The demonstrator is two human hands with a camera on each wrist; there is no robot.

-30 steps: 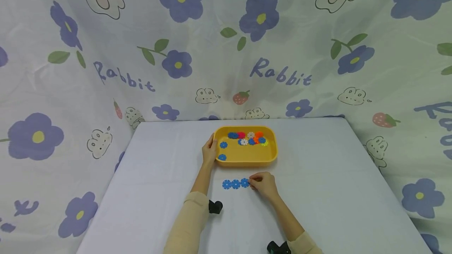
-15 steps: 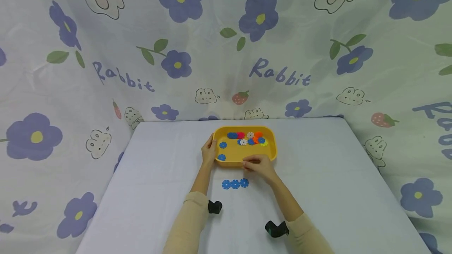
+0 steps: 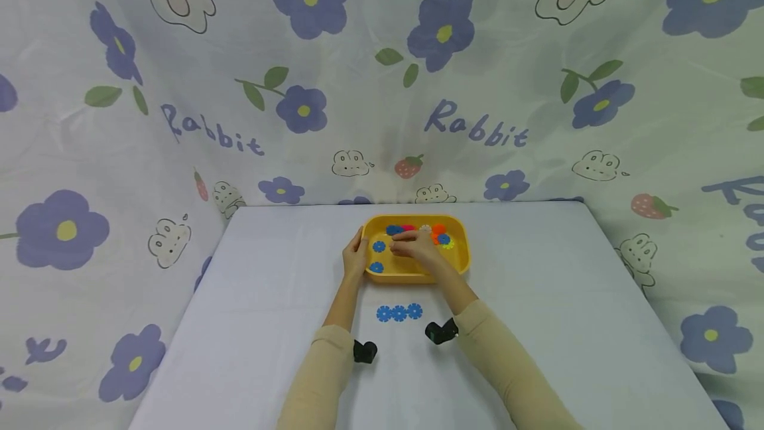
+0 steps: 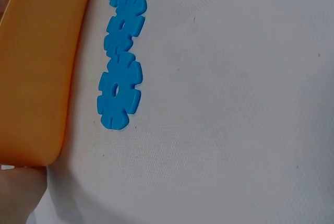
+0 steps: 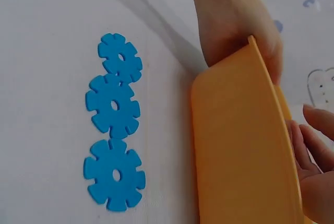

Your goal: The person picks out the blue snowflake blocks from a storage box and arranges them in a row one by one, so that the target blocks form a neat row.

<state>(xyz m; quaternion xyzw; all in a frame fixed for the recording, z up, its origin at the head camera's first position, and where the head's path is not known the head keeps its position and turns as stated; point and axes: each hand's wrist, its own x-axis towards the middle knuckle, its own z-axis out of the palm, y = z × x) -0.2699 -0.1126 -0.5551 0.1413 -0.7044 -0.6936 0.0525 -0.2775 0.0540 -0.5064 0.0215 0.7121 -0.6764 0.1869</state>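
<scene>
On the white tabletop, three blue snowflake discs (image 3: pixel 399 313) lie joined in a row in front of a yellow tray (image 3: pixel 412 279). The same row of discs (image 5: pixel 115 106) shows in the right wrist view, each with a notched rim and a centre hole. My left hand (image 3: pixel 355 260) grips the tray's left side. Over the tray's inside hovers my right hand (image 3: pixel 418 249), its fingers bent loosely and nothing visible in them; the tray wall hides part of it in the right wrist view. Two loose blue discs (image 3: pixel 379 246) lie at the tray's left.
Along the tray's back sit several more discs (image 3: pixel 438 229) in blue, pink, white, orange and yellow, partly hidden by the right hand. Black wrist cameras (image 3: pixel 442 332) stick out from both sleeves. A patterned cloth (image 3: pixel 370 98) hangs behind the table.
My right hand has left the right end of the disc row and moved forward, over the tray's front rim, to above its inside. The left hand and the joined discs stay put.
</scene>
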